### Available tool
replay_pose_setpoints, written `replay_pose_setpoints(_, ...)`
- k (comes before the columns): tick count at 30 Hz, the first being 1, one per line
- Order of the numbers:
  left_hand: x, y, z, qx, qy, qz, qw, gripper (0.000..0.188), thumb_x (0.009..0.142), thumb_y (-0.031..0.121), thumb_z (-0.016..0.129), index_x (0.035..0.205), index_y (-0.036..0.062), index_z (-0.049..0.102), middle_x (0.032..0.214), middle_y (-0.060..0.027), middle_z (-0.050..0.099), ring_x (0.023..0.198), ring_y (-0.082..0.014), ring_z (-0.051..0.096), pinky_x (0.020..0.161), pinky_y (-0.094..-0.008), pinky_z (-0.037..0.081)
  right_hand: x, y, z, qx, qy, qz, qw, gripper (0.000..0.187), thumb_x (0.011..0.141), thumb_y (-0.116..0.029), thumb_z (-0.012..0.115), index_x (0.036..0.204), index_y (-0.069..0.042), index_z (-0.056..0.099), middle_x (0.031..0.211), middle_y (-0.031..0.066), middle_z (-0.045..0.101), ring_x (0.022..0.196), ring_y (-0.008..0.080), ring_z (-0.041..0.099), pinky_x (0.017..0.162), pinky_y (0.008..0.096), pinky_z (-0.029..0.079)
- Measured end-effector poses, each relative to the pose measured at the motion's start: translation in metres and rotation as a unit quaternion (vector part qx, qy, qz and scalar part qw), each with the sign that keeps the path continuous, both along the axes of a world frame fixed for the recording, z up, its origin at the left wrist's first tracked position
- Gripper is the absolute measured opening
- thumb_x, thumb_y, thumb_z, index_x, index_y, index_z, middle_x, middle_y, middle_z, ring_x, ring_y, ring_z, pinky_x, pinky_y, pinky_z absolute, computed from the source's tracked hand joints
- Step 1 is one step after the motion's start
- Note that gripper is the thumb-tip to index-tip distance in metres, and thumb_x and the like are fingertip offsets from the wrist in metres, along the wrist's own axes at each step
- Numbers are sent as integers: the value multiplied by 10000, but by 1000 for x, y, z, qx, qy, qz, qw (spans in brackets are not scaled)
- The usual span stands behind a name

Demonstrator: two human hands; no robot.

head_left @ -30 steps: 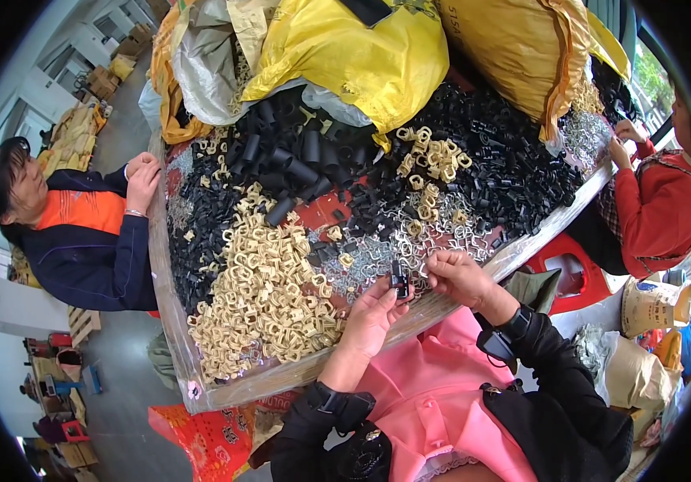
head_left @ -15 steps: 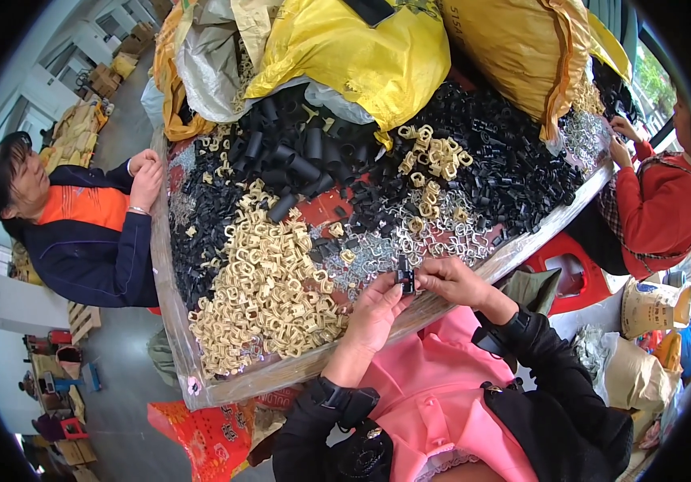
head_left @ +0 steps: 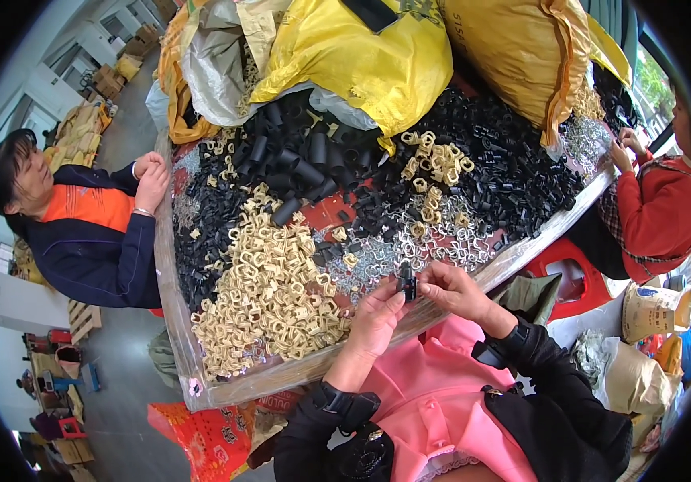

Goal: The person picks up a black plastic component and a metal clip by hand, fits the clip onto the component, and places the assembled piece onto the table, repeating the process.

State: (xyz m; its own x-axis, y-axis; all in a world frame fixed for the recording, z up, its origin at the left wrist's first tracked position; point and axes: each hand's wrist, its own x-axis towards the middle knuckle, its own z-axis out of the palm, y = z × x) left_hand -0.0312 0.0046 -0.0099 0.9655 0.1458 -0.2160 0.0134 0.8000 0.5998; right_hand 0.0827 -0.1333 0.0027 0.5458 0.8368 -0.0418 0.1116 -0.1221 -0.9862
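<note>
At the table's near edge my left hand (head_left: pixel 377 320) is closed on a small black plastic part (head_left: pixel 407 280), held upright between thumb and fingers. My right hand (head_left: pixel 455 291) is right beside it, thumb and fingertips pinched together at the part's right side; whether a tiny piece sits in that pinch I cannot make out. Just beyond my hands lie loose silvery metal clips (head_left: pixel 438 243) and small screws or pins (head_left: pixel 353 269). Left of my left hand spreads a big heap of cream-coloured ring-shaped plastic pieces (head_left: pixel 273 297).
Black plastic pieces (head_left: pixel 514 173) and larger black tubes (head_left: pixel 305 173) cover the far side. Yellow sacks (head_left: pixel 361 60) stand behind them. A wooden rim (head_left: pixel 281 371) edges the table. One person (head_left: pixel 80 225) sits at the left, another (head_left: pixel 658 209) works at the right. A red stool (head_left: pixel 566 277) stands nearby.
The black part in my left hand is turned more upright and shows more of its body. My right fingers have shifted slightly down and closer together. The view has moved a little.
</note>
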Motion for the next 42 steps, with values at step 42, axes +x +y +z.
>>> replay_pose_setpoints(42,-15,-10,20,-29,89,-58,994,248,837,144,516,1046,13,518,937,-69,577,828,-170,589,768,-299,487,-28,-2,35,-27,-504,5,863,164,657,-39,599,779,-60,489,1021,101,436,948,282,416,766,390,321)
